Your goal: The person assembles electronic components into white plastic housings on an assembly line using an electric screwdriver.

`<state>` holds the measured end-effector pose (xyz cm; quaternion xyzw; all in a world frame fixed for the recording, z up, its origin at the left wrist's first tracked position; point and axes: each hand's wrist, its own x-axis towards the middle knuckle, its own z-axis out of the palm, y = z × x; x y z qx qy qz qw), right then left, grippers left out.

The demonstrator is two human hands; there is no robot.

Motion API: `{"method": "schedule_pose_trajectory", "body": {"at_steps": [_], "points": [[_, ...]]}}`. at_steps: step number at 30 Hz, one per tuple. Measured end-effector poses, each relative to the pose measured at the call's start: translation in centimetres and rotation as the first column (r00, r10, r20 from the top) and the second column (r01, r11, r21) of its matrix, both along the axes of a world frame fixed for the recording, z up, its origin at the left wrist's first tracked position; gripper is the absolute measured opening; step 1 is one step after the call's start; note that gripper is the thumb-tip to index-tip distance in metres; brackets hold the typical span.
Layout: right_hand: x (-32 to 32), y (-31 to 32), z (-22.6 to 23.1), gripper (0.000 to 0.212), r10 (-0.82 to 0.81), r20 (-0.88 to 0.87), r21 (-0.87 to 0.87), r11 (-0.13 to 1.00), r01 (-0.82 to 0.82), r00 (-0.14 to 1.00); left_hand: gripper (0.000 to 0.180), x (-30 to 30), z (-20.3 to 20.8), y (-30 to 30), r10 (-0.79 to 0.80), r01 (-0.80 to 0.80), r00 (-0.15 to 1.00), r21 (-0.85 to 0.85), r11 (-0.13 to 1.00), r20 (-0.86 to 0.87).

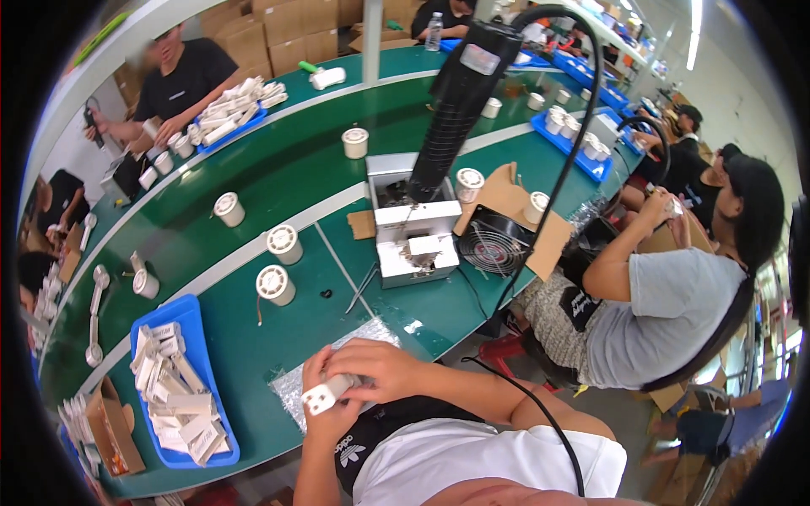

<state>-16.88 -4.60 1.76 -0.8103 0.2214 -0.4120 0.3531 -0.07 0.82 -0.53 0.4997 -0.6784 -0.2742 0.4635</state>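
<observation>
Close to my body, above the near edge of the table, both hands are closed around a white plastic part [327, 395] with a block-like end showing small dark holes. My left hand [331, 419] grips it from below and the left. From the right, my right hand [377, 368] wraps over its back, hiding most of its length. Under the hands lies a sheet of bubble wrap [291, 390]. Just beyond it are tweezers [363, 288] and two white cylindrical housings with slotted tops, the nearer one [275, 285] trailing a short wire.
A metal box fixture [416, 223] stands ahead under a black flexible duct [439, 139]. Right of it are a black fan [492, 244] and cardboard [553, 244]. A blue tray [201, 325] of white parts sits left. A co-worker [675, 287] sits at right; a green conveyor [312, 169] runs behind.
</observation>
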Motion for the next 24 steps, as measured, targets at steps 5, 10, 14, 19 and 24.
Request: {"method": "schedule_pose_trajectory", "body": {"at_steps": [5,10,14,19,24], "points": [[1.4,0.0,-0.1,0.039,-0.001,0.016,-0.038,0.999,0.002,1.0,0.081,1.1,-1.0,0.7,0.006,0.021,0.973,0.112,0.994,-0.231],[2.2,-0.2,-0.9,0.039,0.036,0.068,0.024,0.999,-0.037,0.997,0.074,1.0,0.2,0.7,0.095,-0.074,0.977,0.115,0.991,-0.193],[1.3,0.0,-2.8,0.045,-0.08,0.115,0.012,0.997,0.079,0.99,0.068,0.8,-1.2,0.5,0.07,-0.07,0.995,0.009,0.998,-0.07],[0.4,1.3,-1.5,0.036,-0.143,0.087,0.039,0.989,0.14,0.986,0.073,-0.2,-0.1,1.6,0.102,-0.102,0.995,0.062,0.993,0.006],[0.4,0.4,-1.1,0.039,-0.068,0.022,0.096,0.993,0.066,0.997,0.073,0.2,0.0,1.8,0.086,-0.085,0.995,0.03,0.996,-0.043]]}}
